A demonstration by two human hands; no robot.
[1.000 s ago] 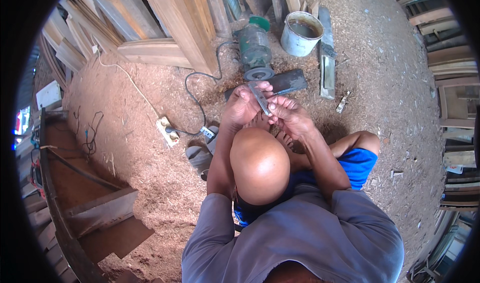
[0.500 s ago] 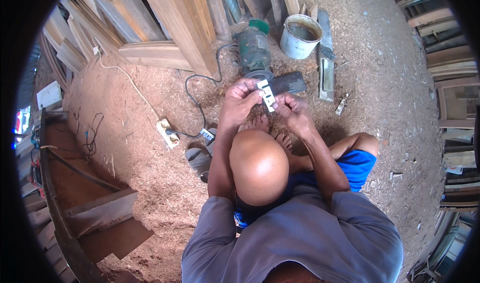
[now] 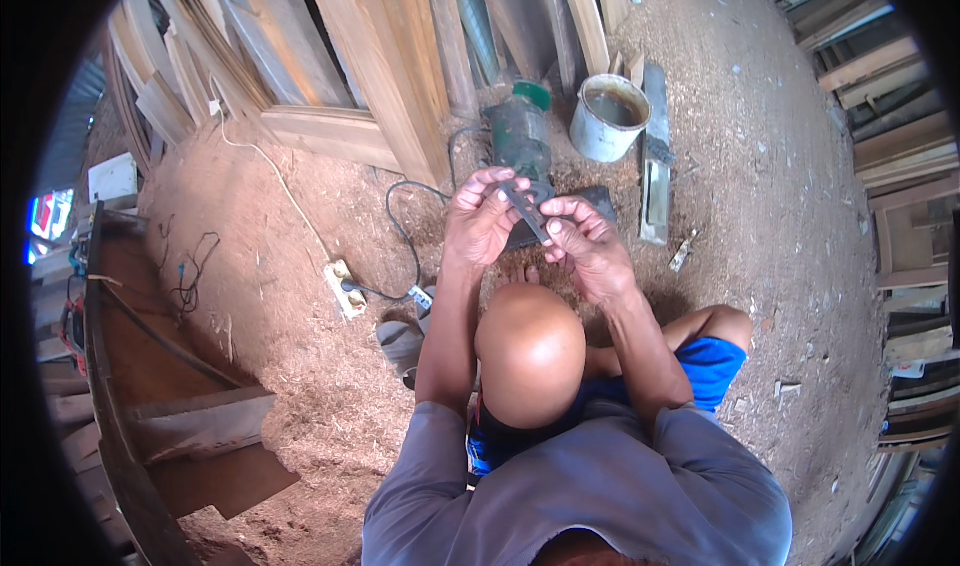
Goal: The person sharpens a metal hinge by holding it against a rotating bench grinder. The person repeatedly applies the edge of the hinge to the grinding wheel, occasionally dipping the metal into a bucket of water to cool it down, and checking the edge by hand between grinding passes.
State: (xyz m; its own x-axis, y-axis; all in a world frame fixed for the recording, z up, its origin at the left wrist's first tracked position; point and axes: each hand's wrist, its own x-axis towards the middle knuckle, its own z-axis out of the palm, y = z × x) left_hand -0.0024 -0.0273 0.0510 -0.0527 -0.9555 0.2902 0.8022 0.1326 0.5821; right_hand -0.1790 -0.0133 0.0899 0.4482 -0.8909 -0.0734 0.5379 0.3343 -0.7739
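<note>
Brown bits (image 3: pixel 320 406) cover the floor (image 3: pixel 740 216). Up above, fingers of the left hand (image 3: pixel 483 218) and right hand (image 3: pixel 592 248) pinch a small metal strip (image 3: pixel 530 218). Beyond sit a green machine (image 3: pixel 521 144) and a pail (image 3: pixel 602 140). How much work is done or left, I can't tell.

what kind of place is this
Probably a woodworking workshop: a large wooden frame stands at the upper left, wood shavings cover much of the ground, and what looks like a green bench grinder sits just beyond the hands.
</note>
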